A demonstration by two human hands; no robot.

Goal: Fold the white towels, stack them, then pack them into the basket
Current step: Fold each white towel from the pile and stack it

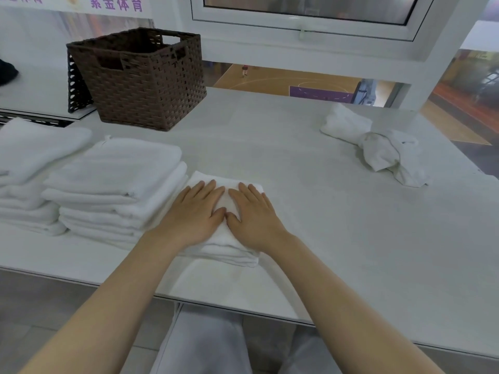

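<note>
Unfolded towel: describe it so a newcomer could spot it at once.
Start at the white table and go to its far right side, below the window that overlooks the court. The unfolded towel lies there alone, well apart from the basket and the folded stacks on the left. It is the only crumpled, twisted towel; every other one is folded flat.

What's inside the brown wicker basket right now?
Only the upper inner walls of the basket show, dark and bare. Its bottom is hidden behind the front wall, so towels lying low cannot be ruled out.
</note>
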